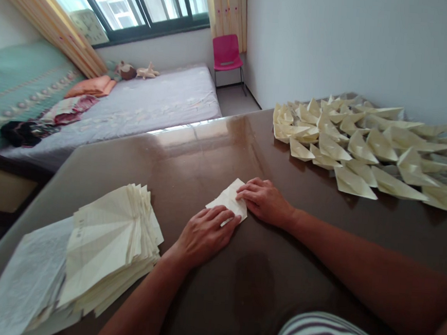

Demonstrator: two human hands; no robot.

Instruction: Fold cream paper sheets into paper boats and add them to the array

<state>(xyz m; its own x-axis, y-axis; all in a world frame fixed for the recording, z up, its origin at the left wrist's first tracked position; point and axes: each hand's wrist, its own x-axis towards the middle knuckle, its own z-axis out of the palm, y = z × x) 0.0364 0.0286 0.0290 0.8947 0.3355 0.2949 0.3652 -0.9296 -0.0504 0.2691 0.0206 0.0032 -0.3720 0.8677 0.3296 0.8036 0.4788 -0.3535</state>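
Note:
On the table in front of me lies a small sheet of folded cream paper point(227, 197), with a slightly ragged upper left edge. My left hand point(206, 233) covers its lower side, fingers close together and bent over it; a bit of paper shows between the thumb and forefinger. From the right, my right hand point(264, 200) holds the opposite edge, its fingertips bent onto the paper. The undersides of both hands are hidden. A thick stack of creased cream sheets point(101, 240) rests left of my left hand, the top one marked by fan-like fold lines.
Many folded paper boats point(358, 147) crowd the table's right side by the wall. White printed sheets point(30, 266) lie under the cream stack. Beyond the brown glossy table point(193, 155) are a bed point(167, 98) and a pink chair point(227, 54) below a window.

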